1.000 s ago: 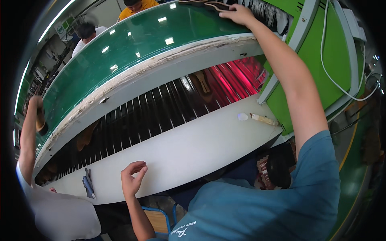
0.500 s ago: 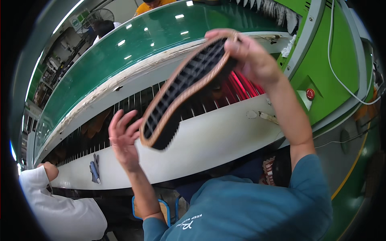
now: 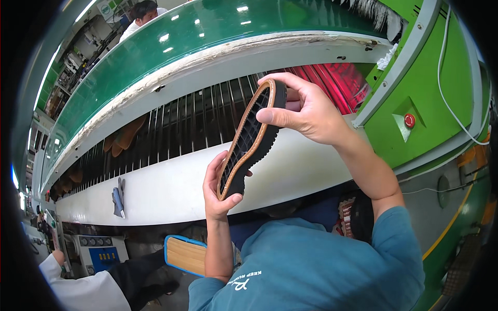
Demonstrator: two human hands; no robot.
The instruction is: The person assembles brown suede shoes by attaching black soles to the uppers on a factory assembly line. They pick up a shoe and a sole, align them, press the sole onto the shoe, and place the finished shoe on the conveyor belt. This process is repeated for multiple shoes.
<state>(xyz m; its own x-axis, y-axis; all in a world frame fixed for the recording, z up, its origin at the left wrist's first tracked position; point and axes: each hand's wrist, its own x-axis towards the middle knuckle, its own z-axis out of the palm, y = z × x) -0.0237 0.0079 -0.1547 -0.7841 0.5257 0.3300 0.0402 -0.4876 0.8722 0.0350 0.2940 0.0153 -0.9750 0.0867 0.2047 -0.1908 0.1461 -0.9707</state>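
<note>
A shoe sole point(image 3: 244, 142) is held up between my two hands, tilted, above the white ledge of a long machine. It has a black gridded inside, a tan stitched rim and a black toothed edge. My right hand point(image 3: 306, 111) grips its upper end, thumb on the gridded face and fingers behind. My left hand point(image 3: 218, 189) wraps round the lower end, with the thumb along the near edge and fingertips partly hidden behind the sole.
Beyond the white ledge point(image 3: 155, 192) runs a bed of metal rollers point(image 3: 179, 124) carrying brown shoe parts point(image 3: 127, 136). A grey-blue glove point(image 3: 119, 198) lies on the ledge. Right stands a green panel with a red button point(image 3: 409, 121). A co-worker's white sleeve point(image 3: 88, 290) is lower left.
My left hand, apart from the sole before, now grips its lower end. The sole has come lower and stands steeper. At left, the co-worker's arm has moved down and away from the ledge.
</note>
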